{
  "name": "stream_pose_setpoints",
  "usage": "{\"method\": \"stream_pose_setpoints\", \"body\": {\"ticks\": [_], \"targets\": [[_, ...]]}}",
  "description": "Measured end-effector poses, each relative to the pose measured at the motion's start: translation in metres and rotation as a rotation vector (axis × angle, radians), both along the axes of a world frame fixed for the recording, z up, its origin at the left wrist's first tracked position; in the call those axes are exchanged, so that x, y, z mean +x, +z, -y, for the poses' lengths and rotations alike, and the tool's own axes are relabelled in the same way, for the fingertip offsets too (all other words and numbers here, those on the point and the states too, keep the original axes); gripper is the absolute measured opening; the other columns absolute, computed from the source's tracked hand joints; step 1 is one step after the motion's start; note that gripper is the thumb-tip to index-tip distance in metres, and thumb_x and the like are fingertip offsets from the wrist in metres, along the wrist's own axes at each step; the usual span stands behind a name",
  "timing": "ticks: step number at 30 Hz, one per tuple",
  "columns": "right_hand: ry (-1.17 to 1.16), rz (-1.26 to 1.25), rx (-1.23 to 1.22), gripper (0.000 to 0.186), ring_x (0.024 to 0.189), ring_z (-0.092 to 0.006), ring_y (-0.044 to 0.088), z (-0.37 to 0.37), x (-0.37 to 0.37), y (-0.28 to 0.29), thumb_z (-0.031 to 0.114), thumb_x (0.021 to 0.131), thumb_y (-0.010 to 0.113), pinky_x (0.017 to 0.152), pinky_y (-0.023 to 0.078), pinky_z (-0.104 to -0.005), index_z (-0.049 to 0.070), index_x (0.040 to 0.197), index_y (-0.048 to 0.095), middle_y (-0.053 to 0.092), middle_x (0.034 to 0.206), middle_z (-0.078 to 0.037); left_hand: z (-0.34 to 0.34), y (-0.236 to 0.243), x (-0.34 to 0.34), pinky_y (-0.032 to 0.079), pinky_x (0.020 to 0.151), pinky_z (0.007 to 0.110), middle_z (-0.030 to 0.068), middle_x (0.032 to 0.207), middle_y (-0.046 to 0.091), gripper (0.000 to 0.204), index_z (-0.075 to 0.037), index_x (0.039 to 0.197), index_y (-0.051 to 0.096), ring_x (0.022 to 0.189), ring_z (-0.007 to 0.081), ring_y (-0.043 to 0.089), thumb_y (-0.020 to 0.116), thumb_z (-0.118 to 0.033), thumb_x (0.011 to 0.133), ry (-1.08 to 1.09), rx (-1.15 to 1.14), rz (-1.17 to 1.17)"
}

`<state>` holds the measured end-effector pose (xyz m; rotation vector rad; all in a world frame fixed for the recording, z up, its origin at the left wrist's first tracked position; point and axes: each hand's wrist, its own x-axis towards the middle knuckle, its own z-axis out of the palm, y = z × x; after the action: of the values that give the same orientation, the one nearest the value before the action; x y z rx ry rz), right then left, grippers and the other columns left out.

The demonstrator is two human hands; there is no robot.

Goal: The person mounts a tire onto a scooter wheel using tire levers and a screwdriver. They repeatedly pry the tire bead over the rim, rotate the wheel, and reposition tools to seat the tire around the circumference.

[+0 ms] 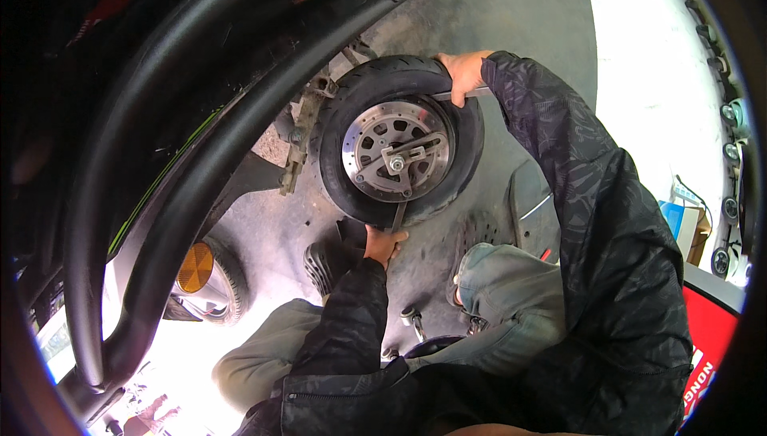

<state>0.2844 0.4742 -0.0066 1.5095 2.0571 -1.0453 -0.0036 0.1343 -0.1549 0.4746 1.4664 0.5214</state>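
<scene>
A black-tyred wheel [335,172] with a drilled silver brake disc [363,128] lies in front of me. A metal bracket with a nut [397,163] sits over its hub. At the tyre's near edge my left hand [387,246] is closed around a flat metal tyre lever [399,216], whose other end reaches over the tyre toward the rim. My right hand [463,75] grips the tyre's far right side, its thumb over a second flat tyre lever [478,92] that runs in toward the rim. Where this lever's tip meets the rim is hard to make out.
Black tubular bars [264,108] of a vehicle slant across the left. Dirty metal parts [297,144] stand against the wheel's left side. Below left are a small wheel [232,276] and an orange reflector [195,267]. A dark curved panel [531,204] lies on the right, near my knee.
</scene>
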Motion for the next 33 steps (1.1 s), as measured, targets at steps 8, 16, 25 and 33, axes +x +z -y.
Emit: {"method": "stream_pose_setpoints", "body": {"ticks": [8,16,25,33], "targets": [[-0.094,-0.343,-0.022,0.096,0.116,-0.0334,0.066,0.013,0.015,-0.013,0.009,0.056,0.088,0.098,0.053,-0.0394,0.001,0.143,0.049,0.070,0.123,-0.020,-0.006,0.001,-0.013,0.036,0.041,0.030,0.0118,0.100,0.058,0.082,-0.012,0.146,0.034,0.056,0.0184,0.052,0.076,0.012,0.080,-0.022,-0.104,0.128],[-0.246,-0.422,0.006,0.107,0.118,-0.0347,0.065,0.058,0.052,-0.032,0.010,0.059,0.083,0.103,0.050,-0.0381,0.001,0.156,0.037,0.067,0.126,-0.023,-0.004,0.007,-0.028,0.037,0.040,0.031,0.0136,0.105,0.063,0.092,-0.016,0.147,0.030,0.054,0.0173,0.055,0.077,0.011,0.073,-0.091,-0.127,0.051],[-0.451,-0.673,-0.050,0.112,0.135,-0.0289,0.053,0.113,0.096,-0.053,0.009,0.061,0.084,0.119,0.036,-0.0355,-0.003,0.159,0.030,0.058,0.143,-0.018,-0.017,0.004,-0.048,0.049,0.047,0.034,0.0134,0.110,0.068,0.092,-0.004,0.148,0.035,0.056,0.0172,0.058,0.085,-0.002,0.071,-0.251,0.104,-0.079],[-0.268,-0.274,0.136,0.110,0.126,-0.0398,0.063,0.094,0.071,-0.043,0.029,0.066,0.089,0.109,0.047,-0.0391,-0.007,0.154,0.033,0.065,0.132,-0.029,-0.006,0.015,-0.031,0.052,0.049,0.032,0.0117,0.108,0.073,0.086,0.001,0.137,0.050,0.064,0.0153,0.063,0.096,-0.033,0.074,-0.193,0.200,-0.404]]}}
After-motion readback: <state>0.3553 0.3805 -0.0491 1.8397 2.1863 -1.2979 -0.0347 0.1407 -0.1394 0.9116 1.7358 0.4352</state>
